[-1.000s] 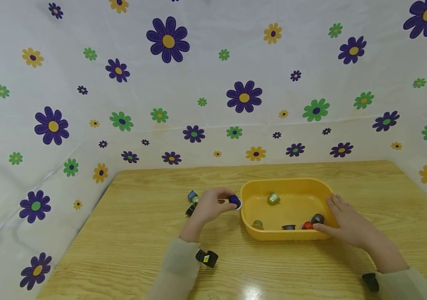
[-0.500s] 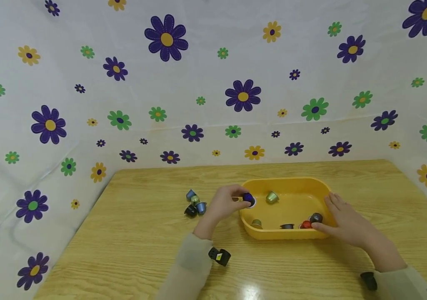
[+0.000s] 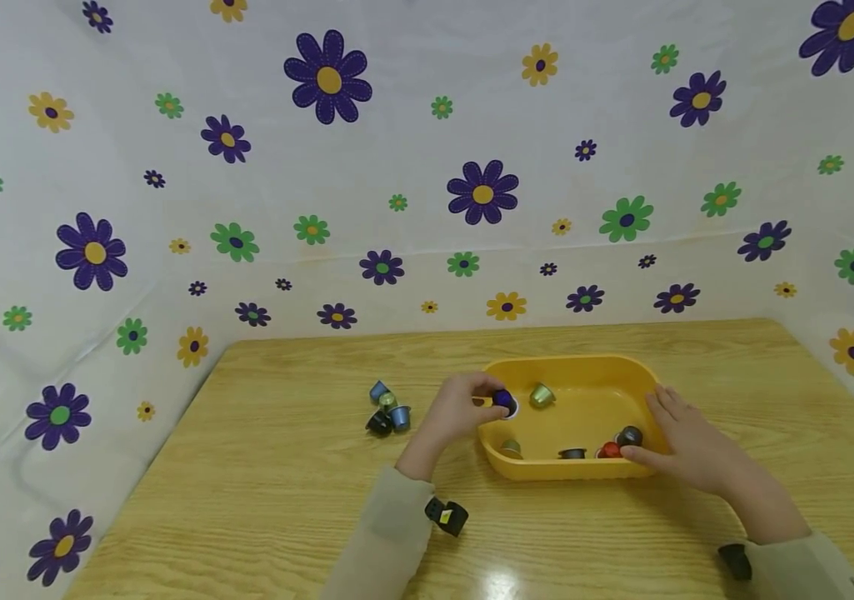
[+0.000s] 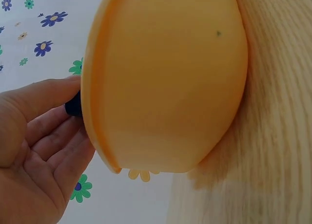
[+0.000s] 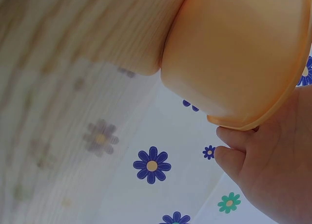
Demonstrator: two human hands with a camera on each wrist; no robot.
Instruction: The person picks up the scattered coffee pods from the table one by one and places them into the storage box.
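Note:
My left hand pinches a dark blue coffee capsule between thumb and fingers, just inside the left rim of the yellow tray. In the left wrist view the capsule is mostly hidden behind the tray's rim. My right hand rests on the tray's right end, fingers fairly straight along the rim and thumb reaching over the front corner. Inside the tray lie a light green capsule, an olive capsule, a dark one, a red one and a grey one.
Left of the tray, several loose capsules sit clustered on the wooden table: blue, green and black among them. A white flower-print cloth stands behind the table and along its sides.
My left hand has moved right with the blue capsule, from beside the tray to over its left rim, uncovering the loose capsules. The right hand has stayed at the tray's right end.

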